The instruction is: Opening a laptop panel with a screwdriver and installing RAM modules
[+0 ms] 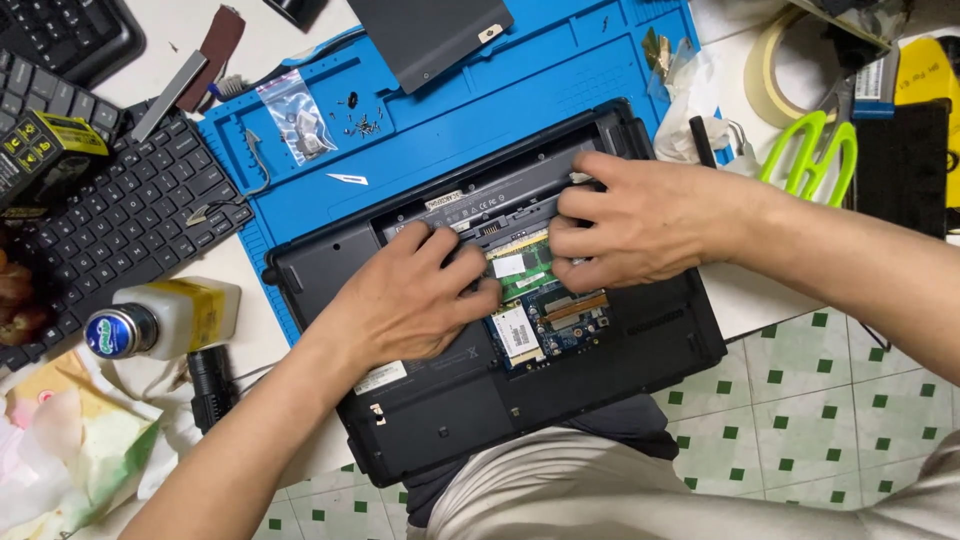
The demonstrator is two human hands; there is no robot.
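I see a green memory module (522,268) seated in the open bay of an upturned black laptop (600,370), which lies on the near edge of a blue work mat (520,80) and overhangs the table. My left hand (412,298) and right hand (640,218) press curled fingertips on the module's two ends, grasping nothing. Loose screws (362,124) sit near the mat's far edge; a keyboard (120,225) lies left.
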